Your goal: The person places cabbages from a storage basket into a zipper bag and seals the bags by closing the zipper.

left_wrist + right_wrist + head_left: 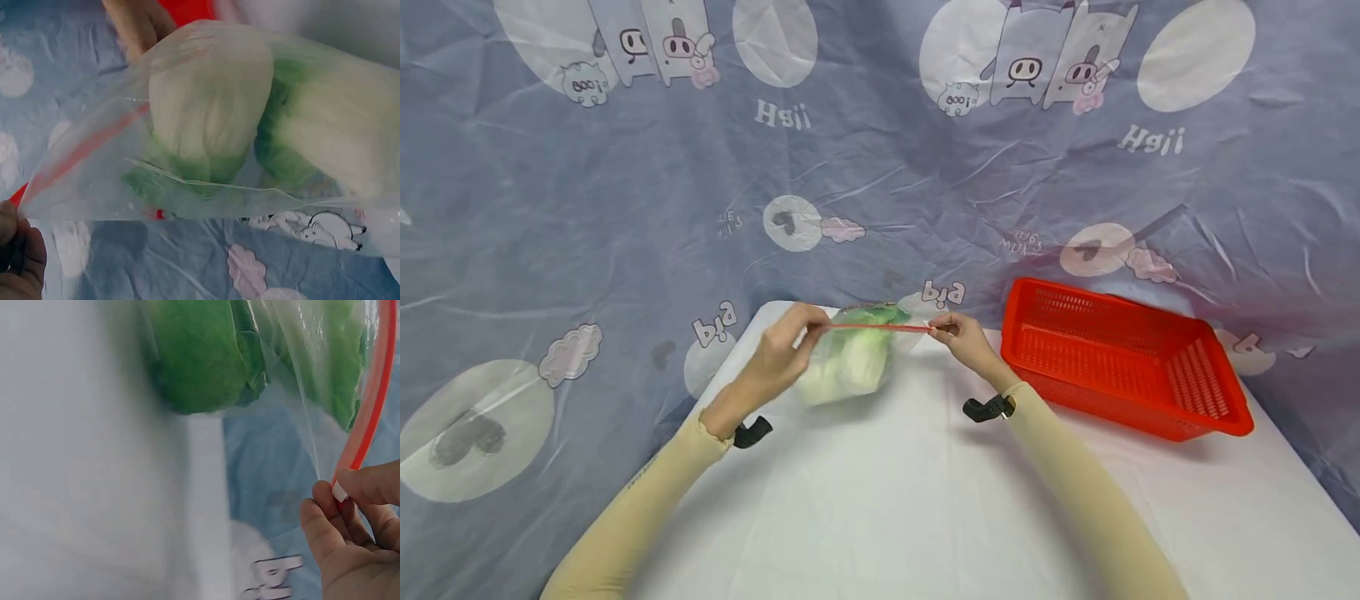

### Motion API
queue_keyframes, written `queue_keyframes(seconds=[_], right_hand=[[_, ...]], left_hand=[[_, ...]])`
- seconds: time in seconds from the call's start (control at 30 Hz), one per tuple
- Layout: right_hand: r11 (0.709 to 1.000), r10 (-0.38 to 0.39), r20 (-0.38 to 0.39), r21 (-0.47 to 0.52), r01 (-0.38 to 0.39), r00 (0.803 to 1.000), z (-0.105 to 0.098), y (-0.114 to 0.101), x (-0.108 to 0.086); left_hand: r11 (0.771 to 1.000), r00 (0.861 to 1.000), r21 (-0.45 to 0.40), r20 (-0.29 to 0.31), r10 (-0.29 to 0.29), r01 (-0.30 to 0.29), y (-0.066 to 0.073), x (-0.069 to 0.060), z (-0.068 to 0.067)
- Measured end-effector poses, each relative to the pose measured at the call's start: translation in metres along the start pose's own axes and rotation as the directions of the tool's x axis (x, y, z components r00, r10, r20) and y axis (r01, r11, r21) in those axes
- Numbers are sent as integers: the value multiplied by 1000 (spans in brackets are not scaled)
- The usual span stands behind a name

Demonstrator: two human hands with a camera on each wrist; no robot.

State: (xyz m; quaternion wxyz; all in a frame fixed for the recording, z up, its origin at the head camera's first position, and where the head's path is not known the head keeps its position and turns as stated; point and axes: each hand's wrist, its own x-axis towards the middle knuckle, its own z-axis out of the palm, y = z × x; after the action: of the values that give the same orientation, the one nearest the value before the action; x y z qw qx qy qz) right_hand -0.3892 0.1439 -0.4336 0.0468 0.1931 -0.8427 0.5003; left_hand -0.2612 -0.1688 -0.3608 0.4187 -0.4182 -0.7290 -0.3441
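Observation:
A clear zip bag with a red zip strip [883, 327] hangs between both hands above the far part of the table. Inside it lie pale cabbages with green leafy ends; two of them show in the left wrist view, one cabbage [209, 106] beside another cabbage [340, 119]. My left hand [781, 350] pinches the left end of the red strip. At the strip's other end, my right hand [964, 340] pinches the corner between thumb and fingers, at a small white slider [340, 490]. The strip is stretched straight between the hands.
A red perforated plastic basket [1090, 400] stands to the right on the white-covered table [880, 508]. Behind the table hangs a grey-blue printed cloth [880, 167], close to the bag. Each wrist wears a black band.

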Motion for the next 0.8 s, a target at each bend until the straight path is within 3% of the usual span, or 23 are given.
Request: queue_keyframes(seconds=[0.03, 0.1, 0.2, 0.3, 0.37, 0.47, 0.6, 0.73, 0.8], right_hand=[[1000, 14, 6, 6, -14, 1000, 1, 8, -2], [999, 38, 5, 5, -38, 999, 3, 22, -5], [999, 33, -7, 1, -33, 999, 4, 38, -9], [999, 34, -18, -10, -34, 999, 5, 48, -11], [999, 52, -19, -3, -52, 998, 5, 53, -13], [996, 88, -15, 19, -88, 996, 5, 59, -16], [993, 121, -43, 9, -121, 992, 5, 65, -19], [988, 156, -69, 25, -155, 985, 5, 69, -24], [985, 173, -78, 33, -171, 982, 5, 70, -26]], left_hand=[[999, 997, -7, 53, 49, -49, 8, -6, 8], [990, 976, -7, 167, 139, -140, 25, -16, 24], [960, 916, 47, 317, 247, -275, 51, -31, 48], [914, 853, 125, 426, 302, -386, 71, -45, 70], [889, 829, 170, 466, 308, -425, 81, -52, 84], [866, 819, 227, 495, 291, -445, 91, -58, 102], [857, 820, 281, 518, 244, -433, 102, -60, 118], [882, 831, 284, 525, 184, -375, 108, -55, 123], [911, 842, 256, 517, 153, -322, 109, -51, 122]])
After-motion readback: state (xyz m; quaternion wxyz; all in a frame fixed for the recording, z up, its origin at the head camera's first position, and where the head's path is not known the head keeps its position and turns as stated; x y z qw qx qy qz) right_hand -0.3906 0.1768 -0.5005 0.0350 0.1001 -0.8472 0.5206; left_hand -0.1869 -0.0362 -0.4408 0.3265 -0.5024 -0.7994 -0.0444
